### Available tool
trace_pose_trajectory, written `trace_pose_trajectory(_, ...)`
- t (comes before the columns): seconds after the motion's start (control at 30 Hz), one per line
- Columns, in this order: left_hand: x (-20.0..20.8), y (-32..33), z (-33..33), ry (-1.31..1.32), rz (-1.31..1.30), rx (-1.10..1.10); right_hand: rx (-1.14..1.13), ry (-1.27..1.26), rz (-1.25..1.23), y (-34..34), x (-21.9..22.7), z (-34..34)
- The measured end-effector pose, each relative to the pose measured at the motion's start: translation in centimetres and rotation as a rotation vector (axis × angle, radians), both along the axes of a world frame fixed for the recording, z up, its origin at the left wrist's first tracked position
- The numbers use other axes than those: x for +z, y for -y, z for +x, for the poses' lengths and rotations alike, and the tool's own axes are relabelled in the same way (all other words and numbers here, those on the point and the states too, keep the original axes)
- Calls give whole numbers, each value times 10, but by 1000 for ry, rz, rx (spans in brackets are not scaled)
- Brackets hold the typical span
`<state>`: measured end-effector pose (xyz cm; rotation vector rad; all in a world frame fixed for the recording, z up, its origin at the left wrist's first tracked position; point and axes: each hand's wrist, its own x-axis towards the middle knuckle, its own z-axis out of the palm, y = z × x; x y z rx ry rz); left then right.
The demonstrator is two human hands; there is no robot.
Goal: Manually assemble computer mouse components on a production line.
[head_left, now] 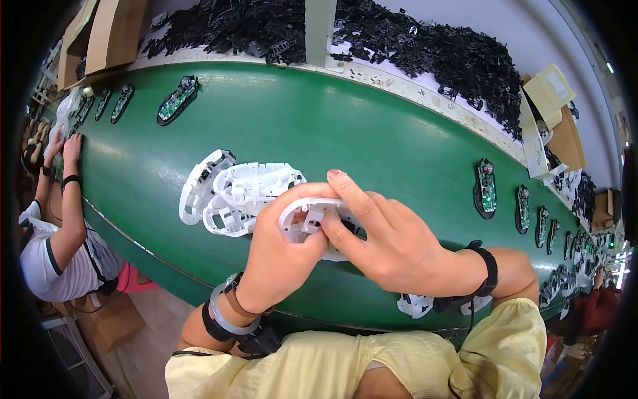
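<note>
A white plastic housing shell (290, 216), curved and with moulded ribs inside, is held up over the green belt. My left hand (276, 256) wraps round it, thumb at its near edge. My right hand (399, 249) grips its right side, the thumb reaching inside by a small white tab and the index finger stretched over the top. Whether a smaller part sits in the right fingertips is hidden. Just beyond and left of my hands lies a loose pile of similar white shells (256, 183).
Black bases with green circuit boards (487, 189) stand along the belt (372, 133) on both sides. Heaps of small black parts (432, 60) fill the far ledge. Cardboard boxes (116, 33) stand at its ends. More white shells (415, 304) lie by my right forearm. A co-worker's arms (66, 193) are at left.
</note>
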<state>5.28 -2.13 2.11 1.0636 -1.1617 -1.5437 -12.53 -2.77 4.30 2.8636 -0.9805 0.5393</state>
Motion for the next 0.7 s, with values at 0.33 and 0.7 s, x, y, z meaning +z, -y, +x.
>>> trace_pose_trajectory(0.33, -8, 5, -8, -353, 157, -411, -8, 243, 215, 3, 16, -34)
trace_pose_trajectory(0.7, -20, 15, 5, 380, -282, -14, -238, -326, -50, 281, -47, -92)
